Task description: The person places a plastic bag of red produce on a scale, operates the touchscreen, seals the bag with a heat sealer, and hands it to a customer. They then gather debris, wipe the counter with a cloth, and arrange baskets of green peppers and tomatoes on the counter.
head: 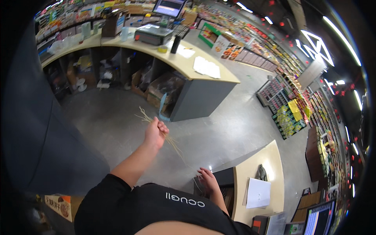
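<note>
My left hand (155, 133) is closed around a bunch of thin straw-coloured strands (174, 144), whose loose ends stick out on both sides of the fist. It is held out over the grey floor, in front of my black shirt. Lower and to the right, my right hand (209, 179) has its fingers partly bent beside the near counter. A fine pale strand (197, 184) runs close to its fingertips; blur hides whether they pinch it.
A curved counter (164, 55) ahead carries a weighing scale (154, 33), a black cylinder (175, 44) and white papers (206, 67). Packed boxes (161, 91) fill its shelves. The near counter (274, 164) holds a paper sheet (258, 193) and a dark cloth (261, 172). A grey column (50, 132) stands left.
</note>
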A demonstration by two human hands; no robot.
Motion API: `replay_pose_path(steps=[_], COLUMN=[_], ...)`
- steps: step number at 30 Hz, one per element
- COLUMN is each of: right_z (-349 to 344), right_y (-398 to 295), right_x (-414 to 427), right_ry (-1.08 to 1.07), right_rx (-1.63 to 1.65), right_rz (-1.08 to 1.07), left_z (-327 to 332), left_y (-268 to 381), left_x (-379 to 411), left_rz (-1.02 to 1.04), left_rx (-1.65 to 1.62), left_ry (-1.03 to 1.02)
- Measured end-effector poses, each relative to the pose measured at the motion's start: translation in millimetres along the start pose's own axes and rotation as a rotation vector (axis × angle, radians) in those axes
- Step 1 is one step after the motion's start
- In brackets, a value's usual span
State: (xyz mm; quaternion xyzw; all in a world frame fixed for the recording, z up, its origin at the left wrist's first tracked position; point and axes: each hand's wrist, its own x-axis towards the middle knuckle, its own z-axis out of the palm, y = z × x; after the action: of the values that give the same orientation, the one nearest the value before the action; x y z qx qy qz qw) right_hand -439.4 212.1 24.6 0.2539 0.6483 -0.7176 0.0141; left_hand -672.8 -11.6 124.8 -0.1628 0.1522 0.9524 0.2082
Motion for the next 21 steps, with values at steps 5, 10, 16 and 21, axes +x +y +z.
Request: replay_pose_path(steps=[5,10,16,21], right_z=[68,46,39,84], right_y=[-96,-138,-200,-266], right_x=[56,140,276,396], right_ry=[-0.755,-0.711,-0.511,-0.47], right_rx=[0.277,0.114,-0.49,-0.963], right_rz=[0.17,0.227,-0.043,-0.34], left_z=[-18,20,41,40], left_y=[56,70,86,88], left_x=[75,153,252,316], left_rz=[0.221,0.499,0.419,0.021], left_rx=[-0.064,0.184,1.313,1.857], left_ry=[0.054,0.089,-0.089,-0.636])
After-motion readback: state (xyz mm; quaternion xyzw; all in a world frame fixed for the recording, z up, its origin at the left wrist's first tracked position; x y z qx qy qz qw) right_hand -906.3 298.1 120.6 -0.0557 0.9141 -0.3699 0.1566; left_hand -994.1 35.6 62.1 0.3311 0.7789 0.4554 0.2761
